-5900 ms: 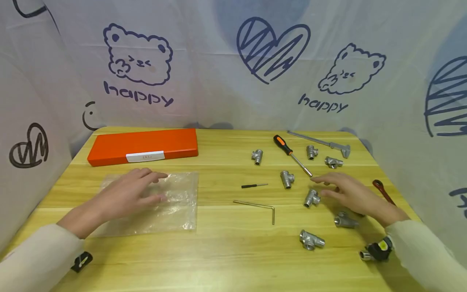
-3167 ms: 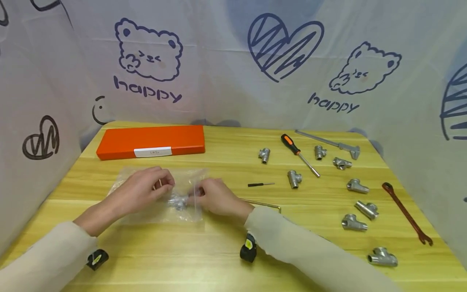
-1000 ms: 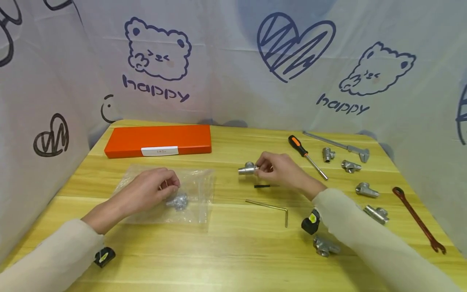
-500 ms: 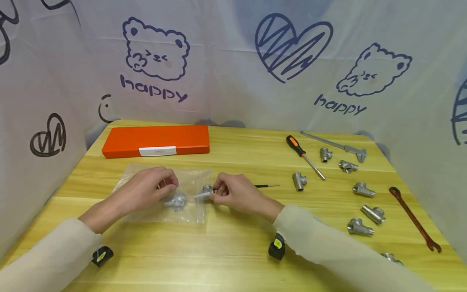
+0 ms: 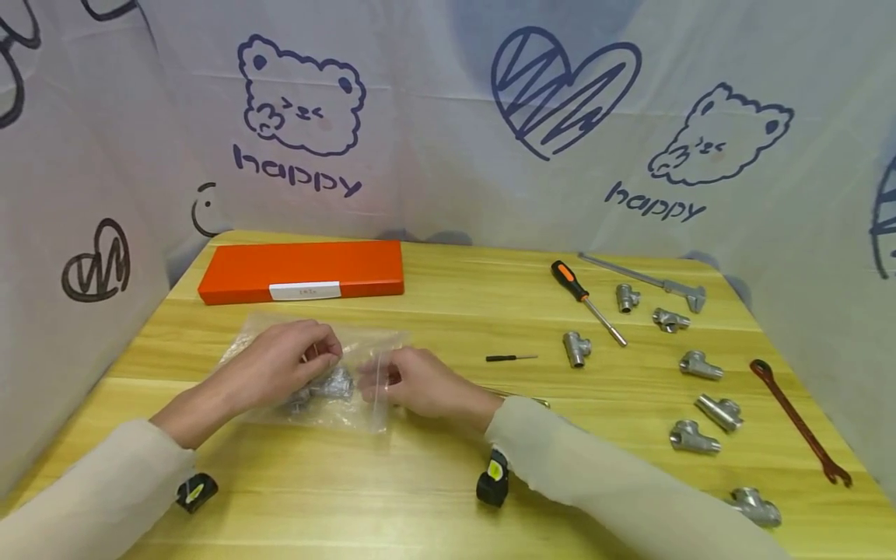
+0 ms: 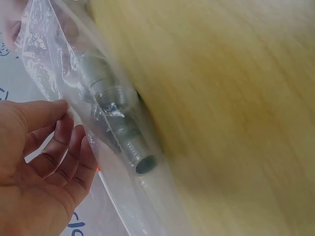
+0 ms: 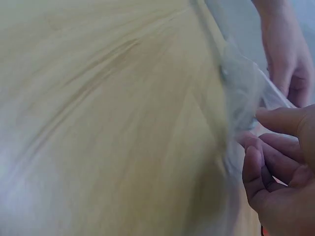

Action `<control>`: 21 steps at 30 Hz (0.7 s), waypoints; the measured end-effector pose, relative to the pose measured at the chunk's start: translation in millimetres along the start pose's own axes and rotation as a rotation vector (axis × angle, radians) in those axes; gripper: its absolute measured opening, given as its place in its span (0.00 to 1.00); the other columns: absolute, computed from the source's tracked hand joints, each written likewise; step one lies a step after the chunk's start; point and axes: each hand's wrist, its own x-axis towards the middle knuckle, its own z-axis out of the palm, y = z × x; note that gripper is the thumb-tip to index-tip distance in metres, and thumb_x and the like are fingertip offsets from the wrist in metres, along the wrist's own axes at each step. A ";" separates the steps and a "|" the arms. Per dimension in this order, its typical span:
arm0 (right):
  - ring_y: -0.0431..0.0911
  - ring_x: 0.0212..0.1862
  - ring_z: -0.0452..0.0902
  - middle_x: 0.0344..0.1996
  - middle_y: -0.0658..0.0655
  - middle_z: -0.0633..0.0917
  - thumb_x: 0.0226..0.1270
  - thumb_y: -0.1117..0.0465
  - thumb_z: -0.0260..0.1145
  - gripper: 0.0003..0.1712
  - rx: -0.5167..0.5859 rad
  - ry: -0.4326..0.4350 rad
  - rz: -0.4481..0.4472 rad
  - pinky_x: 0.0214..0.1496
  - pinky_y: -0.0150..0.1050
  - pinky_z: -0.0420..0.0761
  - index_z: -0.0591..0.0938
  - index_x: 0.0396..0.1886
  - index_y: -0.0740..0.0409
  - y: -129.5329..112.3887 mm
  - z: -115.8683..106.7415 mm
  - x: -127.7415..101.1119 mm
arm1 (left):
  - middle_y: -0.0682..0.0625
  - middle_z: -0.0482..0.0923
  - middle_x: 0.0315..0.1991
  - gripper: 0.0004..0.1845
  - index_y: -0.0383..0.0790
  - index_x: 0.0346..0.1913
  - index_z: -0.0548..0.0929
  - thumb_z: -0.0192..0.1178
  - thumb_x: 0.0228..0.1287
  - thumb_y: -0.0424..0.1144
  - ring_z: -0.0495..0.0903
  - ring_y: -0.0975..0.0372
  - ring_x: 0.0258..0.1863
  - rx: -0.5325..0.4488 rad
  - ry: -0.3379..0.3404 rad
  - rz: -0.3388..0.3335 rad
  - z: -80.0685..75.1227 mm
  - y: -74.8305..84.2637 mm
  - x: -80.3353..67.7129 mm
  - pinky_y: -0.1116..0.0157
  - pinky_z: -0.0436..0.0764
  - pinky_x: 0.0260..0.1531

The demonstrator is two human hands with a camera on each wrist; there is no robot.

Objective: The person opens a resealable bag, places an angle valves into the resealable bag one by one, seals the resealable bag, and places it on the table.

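Observation:
My left hand (image 5: 280, 362) pinches the upper layer of a clear plastic bag (image 5: 360, 420) between thumb and fingertips, holding it raised. Inside the bag lie two metal pipe tees; one tee (image 5: 339, 383) is close to the mouth, and another tee (image 5: 297, 403) is partly covered by the left hand. In the left wrist view, a tee's threaded end (image 6: 142, 160) shows through the film. My right hand (image 5: 420, 385) has its fingertips inside the bag's mouth, thumb and fingers apart and loosely bent, just right of the nearer tee.
Several loose tees, such as one (image 5: 577, 349), lie on the right. Around them are a screwdriver (image 5: 588, 301), a caliper (image 5: 647, 280), a red wrench (image 5: 798, 420), a small black screwdriver (image 5: 511, 358) and a partly hidden hex key (image 5: 528, 397). An orange case (image 5: 301, 268) stands behind the bag.
My right hand has carried a tee leftward from the table's middle into the bag and let it go. The left hand keeps its pinch; the bag holds one more tee.

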 end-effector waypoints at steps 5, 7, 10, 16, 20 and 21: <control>0.39 0.49 0.86 0.50 0.52 0.93 0.80 0.57 0.71 0.15 -0.004 0.025 -0.006 0.57 0.36 0.84 0.89 0.60 0.56 6.7 -25.2 -13.7 | 0.57 0.85 0.36 0.02 0.45 0.44 0.89 0.67 0.78 0.37 0.79 0.65 0.36 -0.011 -0.007 -0.017 1.1 -1.0 -0.5 0.59 0.81 0.41; 0.39 0.50 0.85 0.49 0.51 0.92 0.80 0.56 0.71 0.15 -0.023 0.054 -0.015 0.58 0.37 0.84 0.89 0.59 0.56 13.1 -41.8 -22.5 | 0.57 0.85 0.36 0.02 0.45 0.44 0.89 0.67 0.78 0.37 0.79 0.65 0.36 -0.009 -0.007 -0.019 1.4 -1.2 -0.2 0.60 0.80 0.40; 0.42 0.49 0.85 0.48 0.51 0.91 0.80 0.54 0.71 0.17 -0.067 0.118 -0.014 0.56 0.41 0.84 0.89 0.60 0.57 26.6 -72.3 -40.4 | 0.57 0.85 0.35 0.02 0.44 0.43 0.89 0.67 0.78 0.37 0.79 0.65 0.35 -0.007 -0.009 -0.017 1.8 -0.7 0.6 0.61 0.80 0.40; 0.47 0.50 0.85 0.48 0.53 0.90 0.82 0.49 0.69 0.19 -0.173 0.260 0.073 0.51 0.45 0.84 0.88 0.62 0.54 61.7 -140.2 -84.3 | 0.57 0.85 0.36 0.02 0.45 0.44 0.89 0.67 0.78 0.38 0.79 0.65 0.36 -0.008 -0.014 -0.015 1.1 -0.3 0.9 0.60 0.80 0.40; 0.50 0.50 0.83 0.49 0.57 0.90 0.83 0.49 0.67 0.21 -0.243 0.312 0.148 0.48 0.44 0.82 0.87 0.63 0.57 85.8 -174.1 -113.0 | 0.57 0.84 0.36 0.02 0.45 0.44 0.89 0.67 0.78 0.38 0.79 0.65 0.35 -0.009 -0.016 -0.019 1.0 0.0 1.7 0.61 0.80 0.39; 0.50 0.50 0.83 0.49 0.58 0.89 0.83 0.49 0.67 0.21 -0.260 0.318 0.167 0.47 0.44 0.82 0.87 0.63 0.58 91.3 -179.9 -119.4 | 0.57 0.84 0.36 0.02 0.45 0.44 0.89 0.67 0.78 0.38 0.79 0.65 0.35 -0.007 -0.017 -0.017 1.2 0.1 2.1 0.61 0.80 0.39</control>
